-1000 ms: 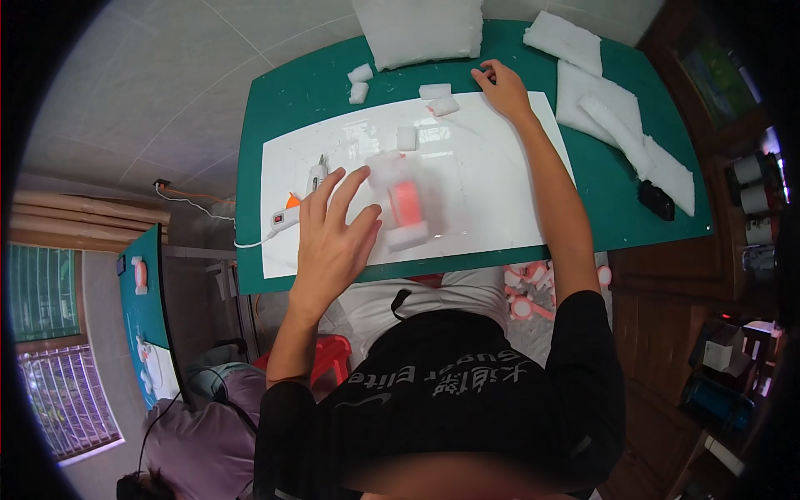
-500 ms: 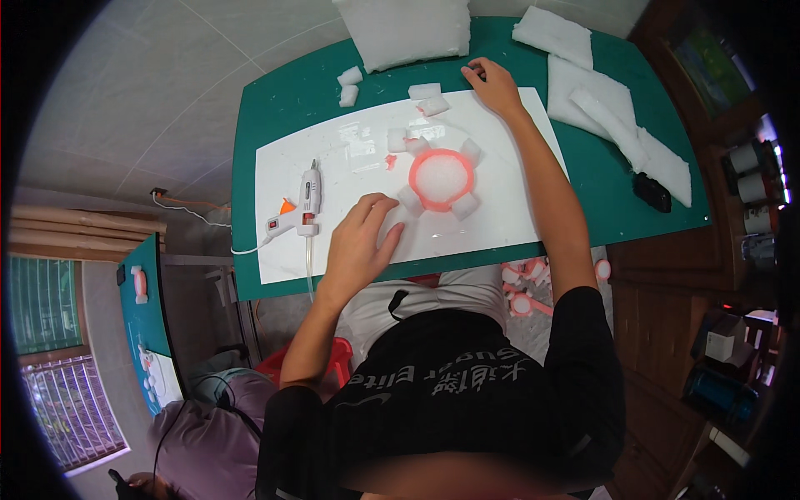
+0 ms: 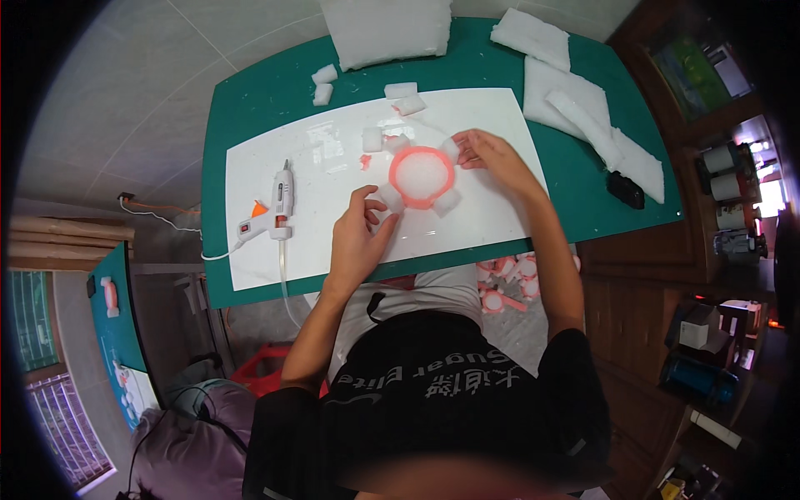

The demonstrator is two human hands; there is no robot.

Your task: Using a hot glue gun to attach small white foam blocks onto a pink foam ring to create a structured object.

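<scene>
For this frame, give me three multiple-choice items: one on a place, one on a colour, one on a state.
1. Where does the glue gun lie?
A. on the white sheet's left part
B. on the floor
C. on the foam stack

2. What colour is the ring?
A. blue
B. orange-pink
C. black

3. What is the left hand doing?
A. gripping the glue gun
B. resting in the lap
C. touching a foam piece at the ring's lower left

Answers: 1 A, it rests on the white sheet near its left edge. 2 B, the rim is orange-pink. 3 C, its fingers meet the foam piece; the right hand is at the ring's other side.
</scene>
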